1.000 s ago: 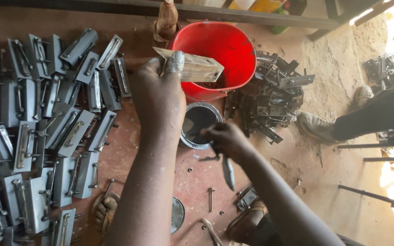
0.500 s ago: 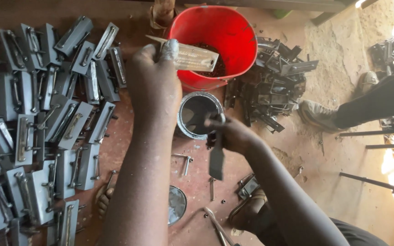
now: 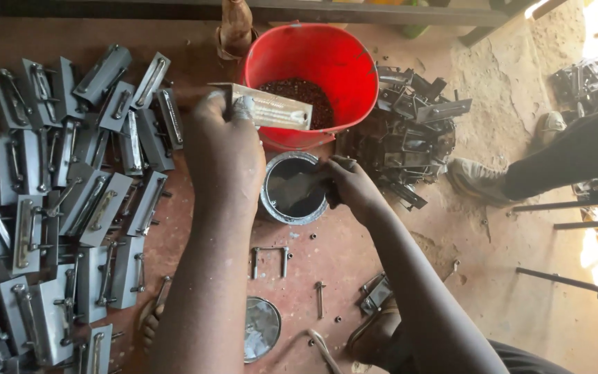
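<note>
My left hand (image 3: pixel 224 154) grips a flat grey metal latch plate (image 3: pixel 266 107) and holds it in front of the red bucket (image 3: pixel 354 76). My right hand (image 3: pixel 349 183) holds a paintbrush (image 3: pixel 297 187) whose bristles dip into a small round tin of black paint (image 3: pixel 268 203) that stands on the floor just below the bucket. Dark small parts fill the bucket's bottom.
Several painted grey latch plates (image 3: pixel 64 201) lie spread on the floor at left. A heap of unpainted metal parts (image 3: pixel 410 138) sits right of the bucket. A tin lid (image 3: pixel 261 328), a U-bolt (image 3: pixel 270 260) and loose bolts lie near me. Another person's leg and shoe (image 3: pixel 479 181) are at right.
My right hand has moved the brush up from above the floor into the paint tin. My left hand keeps the plate at the bucket, shifted slightly.
</note>
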